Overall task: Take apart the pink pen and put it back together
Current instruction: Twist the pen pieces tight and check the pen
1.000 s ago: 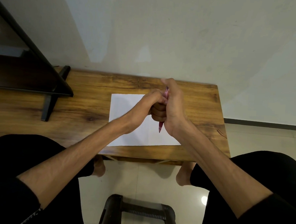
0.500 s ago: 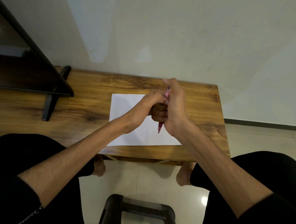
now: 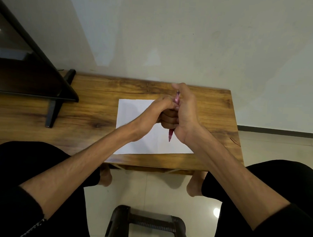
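Note:
The pink pen stands nearly upright above the white sheet of paper, tip pointing down toward me. My right hand is wrapped around its barrel, so only the tip below and the top end above the fist show. My left hand comes in from the left, and its fingertips pinch the pen's upper part right beside the right thumb. The middle of the pen is hidden by both hands.
The paper lies on a wooden table against a pale wall. A black monitor and its stand sit at the table's left. My knees flank the near edge, with a dark stool below.
Both hands stay clasped on the pen in almost the same spot. The top of the pen shows a little more above my left fingers.

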